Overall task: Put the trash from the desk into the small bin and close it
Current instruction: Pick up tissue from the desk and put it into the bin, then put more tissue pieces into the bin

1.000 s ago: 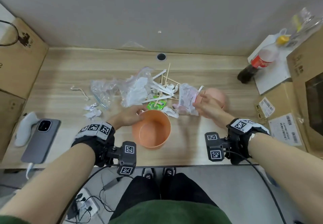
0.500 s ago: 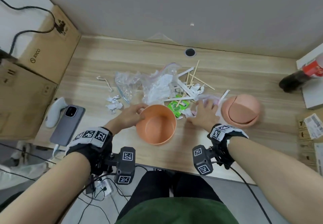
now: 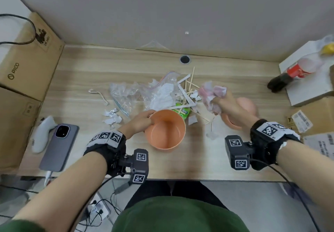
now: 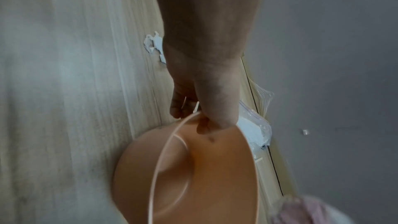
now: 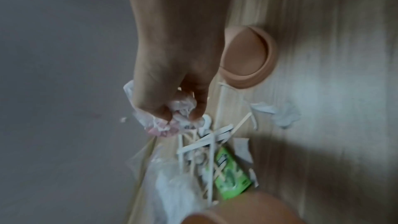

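Note:
A small orange bin [image 3: 165, 129] [image 4: 193, 176] stands open and empty at the desk's near middle. My left hand [image 3: 144, 118] [image 4: 200, 118] grips its left rim, thumb inside. My right hand [image 3: 223, 106] [image 5: 181, 108] is raised above the desk and clutches a crumpled pink and white wrapper [image 3: 210, 94] [image 5: 163, 125], to the right of the bin. The bin's orange lid [image 3: 240, 112] [image 5: 247, 59] lies on the desk behind that hand. A trash pile [image 3: 162, 94] of clear plastic bags, paper scraps, wooden sticks and a green gum pack [image 3: 182, 111] [image 5: 232, 175] lies just beyond the bin.
A phone [image 3: 59, 146] and a white controller [image 3: 42, 134] lie at the left. Cardboard boxes [image 3: 27, 56] stand along the left edge. A cola bottle [image 3: 292, 74], a white box [image 3: 307, 79] and more cardboard sit at the right. Small foil scraps [image 3: 112, 117] lie left of the bin.
My right hand has lifted off the desk with the pink wrapper, now scrunched in its fist. The left hand stays on the bin's rim.

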A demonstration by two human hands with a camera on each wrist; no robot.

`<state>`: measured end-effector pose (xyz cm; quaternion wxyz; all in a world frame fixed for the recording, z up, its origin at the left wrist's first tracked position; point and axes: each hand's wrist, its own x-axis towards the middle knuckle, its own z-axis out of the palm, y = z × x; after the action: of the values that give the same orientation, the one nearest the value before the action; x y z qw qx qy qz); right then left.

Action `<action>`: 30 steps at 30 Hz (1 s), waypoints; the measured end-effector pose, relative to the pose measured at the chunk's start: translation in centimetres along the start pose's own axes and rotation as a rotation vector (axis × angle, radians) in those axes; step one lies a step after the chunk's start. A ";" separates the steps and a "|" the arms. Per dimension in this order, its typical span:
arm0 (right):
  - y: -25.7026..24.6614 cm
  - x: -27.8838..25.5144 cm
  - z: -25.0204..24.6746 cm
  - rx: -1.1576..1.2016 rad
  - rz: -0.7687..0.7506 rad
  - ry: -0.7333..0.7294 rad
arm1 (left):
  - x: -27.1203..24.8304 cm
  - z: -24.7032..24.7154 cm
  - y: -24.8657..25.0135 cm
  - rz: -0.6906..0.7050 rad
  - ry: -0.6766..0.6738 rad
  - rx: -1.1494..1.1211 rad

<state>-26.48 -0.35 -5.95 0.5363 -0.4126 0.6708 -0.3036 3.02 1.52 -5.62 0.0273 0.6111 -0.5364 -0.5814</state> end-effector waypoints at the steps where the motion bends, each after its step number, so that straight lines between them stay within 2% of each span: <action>1: -1.7 -0.9 0.6 -0.014 -0.036 -0.058 | 0.3 0.1 0.1 0.012 0.000 0.004; 6: -6.9 -5.2 6.1 -0.258 -0.187 -0.376 | 1.1 0.0 -0.4 0.036 0.011 -0.005; 9: -5.3 -5.0 10.2 -0.693 -0.370 -0.559 | 1.1 -0.5 -0.9 0.063 -0.001 -0.047; 11: -3.3 -3.7 12.5 -0.959 -0.416 -0.586 | 0.8 -0.9 -1.5 0.076 -0.015 -0.066; 13: -1.2 -2.5 14.3 -1.089 -0.357 -0.613 | 0.6 -1.5 -2.1 0.080 -0.052 -0.098; 15: 1.1 -1.8 15.4 -1.140 -0.223 -0.709 | 0.2 -1.7 -2.6 0.085 -0.094 -0.111; 16: 1.6 -1.6 15.7 -1.137 -0.146 -0.723 | 0.0 -1.8 -2.7 0.091 -0.117 -0.113; 18: 1.8 -1.4 16.1 -1.066 -0.119 -0.656 | -0.2 -1.7 -2.8 0.105 -0.125 -0.117; 19: 1.3 -1.3 16.1 -1.013 -0.120 -0.678 | -0.2 -1.8 -2.9 0.110 -0.113 -0.120; 22: -2.6 -2.2 15.4 -1.006 -0.036 -1.033 | -0.1 -2.3 -3.4 0.111 -0.075 -0.124; 23: -4.1 -2.4 14.5 -0.922 -0.012 -1.059 | 0.0 -2.6 -3.6 0.110 -0.066 -0.124; 24: -5.4 -2.7 13.3 -0.745 0.007 -1.002 | 0.0 -2.9 -3.8 0.115 -0.058 -0.124; 25: -6.3 -2.7 11.9 -0.551 -0.014 -0.883 | 0.0 -3.3 -3.9 0.118 -0.050 -0.121; 27: -6.3 -2.2 8.8 -0.236 -0.047 -0.519 | 0.0 -3.8 -4.3 0.115 -0.032 -0.124; 29: -3.8 -1.4 5.9 -0.152 -0.059 -0.102 | 0.0 -4.2 -4.7 0.103 -0.023 -0.134; 30: -1.9 -1.1 4.6 -0.231 -0.041 0.068 | 0.1 -4.2 -4.9 0.097 -0.017 -0.137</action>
<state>-21.51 -0.17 -4.92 0.4559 -0.4748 0.7105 -0.2490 9.17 1.06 -7.56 0.0926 0.5763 -0.5246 -0.6197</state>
